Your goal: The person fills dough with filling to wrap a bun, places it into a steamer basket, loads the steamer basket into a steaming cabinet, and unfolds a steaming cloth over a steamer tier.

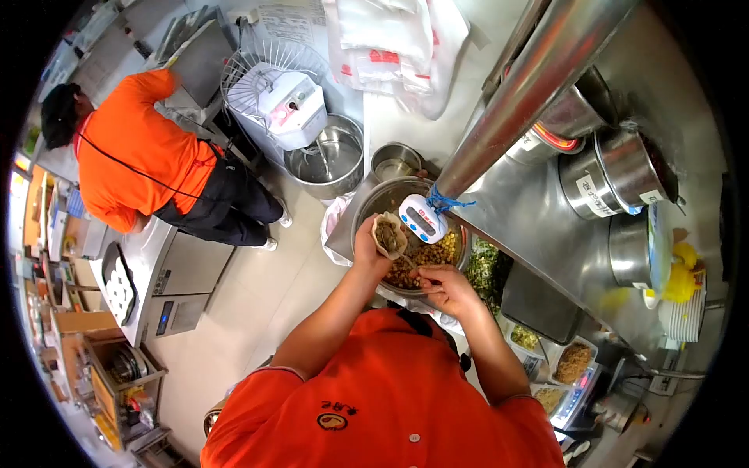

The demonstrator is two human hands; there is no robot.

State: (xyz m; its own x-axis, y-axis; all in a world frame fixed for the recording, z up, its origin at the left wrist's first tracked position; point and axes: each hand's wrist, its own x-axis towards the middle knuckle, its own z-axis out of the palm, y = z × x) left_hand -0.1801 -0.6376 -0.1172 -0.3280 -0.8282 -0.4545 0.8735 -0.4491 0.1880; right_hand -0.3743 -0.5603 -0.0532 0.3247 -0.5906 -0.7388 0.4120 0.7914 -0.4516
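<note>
In the head view, my left hand (367, 246) cups a round dough wrapper (389, 235) with brown filling in its middle. My right hand (448, 288) is closed, fingertips pinched around a thin utensil that reaches toward the wrapper; its tip is too small to make out. Both hands are over a large metal bowl (377, 204) of diced brown and yellow filling (437, 251). A white timer (422, 220), tied by blue string to the metal pole (530, 93), covers part of the bowl.
A metal shelf (519, 210) with several steel pots (587, 181) runs along the right. Chopped greens (485, 273) and food tubs (574, 363) sit below it. A mixer (281, 109) stands ahead left. A co-worker in orange (144, 144) bends over a counter at far left.
</note>
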